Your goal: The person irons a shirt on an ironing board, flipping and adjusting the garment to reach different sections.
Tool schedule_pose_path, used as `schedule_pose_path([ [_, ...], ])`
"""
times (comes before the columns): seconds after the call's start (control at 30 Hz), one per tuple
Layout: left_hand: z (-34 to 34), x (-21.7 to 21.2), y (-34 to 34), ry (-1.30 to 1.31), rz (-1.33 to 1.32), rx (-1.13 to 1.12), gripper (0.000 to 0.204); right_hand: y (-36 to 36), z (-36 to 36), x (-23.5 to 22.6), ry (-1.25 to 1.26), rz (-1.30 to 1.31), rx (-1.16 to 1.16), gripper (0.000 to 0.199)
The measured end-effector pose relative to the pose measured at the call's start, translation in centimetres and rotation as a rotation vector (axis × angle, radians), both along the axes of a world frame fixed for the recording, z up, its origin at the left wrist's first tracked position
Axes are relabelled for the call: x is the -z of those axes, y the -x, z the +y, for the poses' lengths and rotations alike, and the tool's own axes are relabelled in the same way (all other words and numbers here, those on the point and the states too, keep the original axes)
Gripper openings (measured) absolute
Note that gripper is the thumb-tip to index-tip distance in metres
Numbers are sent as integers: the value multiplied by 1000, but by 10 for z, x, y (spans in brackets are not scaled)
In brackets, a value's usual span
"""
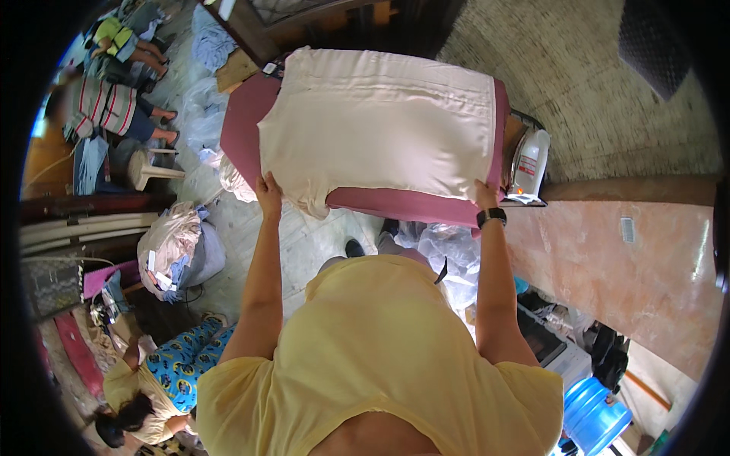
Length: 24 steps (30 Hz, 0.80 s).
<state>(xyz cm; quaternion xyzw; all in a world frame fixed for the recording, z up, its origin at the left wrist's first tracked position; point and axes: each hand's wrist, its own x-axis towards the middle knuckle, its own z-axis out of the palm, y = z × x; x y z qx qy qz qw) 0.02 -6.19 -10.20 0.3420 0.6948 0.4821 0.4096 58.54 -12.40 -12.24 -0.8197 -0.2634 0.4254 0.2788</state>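
Note:
A cream garment (380, 125) lies spread flat over a maroon-covered ironing board (243, 125), its near edge hanging a little over the board's left front. My left hand (269, 193) is closed on the garment's near left edge. At the near right corner my right hand (485, 195), with a dark watch on the wrist, pinches the cloth. Just beyond that corner, on a rest at the board's right end, stands a white iron (530, 163).
A stuffed sack of cloth (182, 247) stands on the floor at left. Clear plastic (445, 254) lies under the board's near side. Other people sit or work at far left and lower left. A blue water jug (595, 414) is at lower right, below a pinkish ledge (608, 273).

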Motion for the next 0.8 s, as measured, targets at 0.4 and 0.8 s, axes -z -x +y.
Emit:
schedule_pose_path([
  [0.4,152,-238,-21,-663,101,-41,32,-36,129,-285,-966,334,178,27],
  [0.8,-94,-235,47,-576,265,-66,25,27,-132,-282,-787,49,180,35],
])
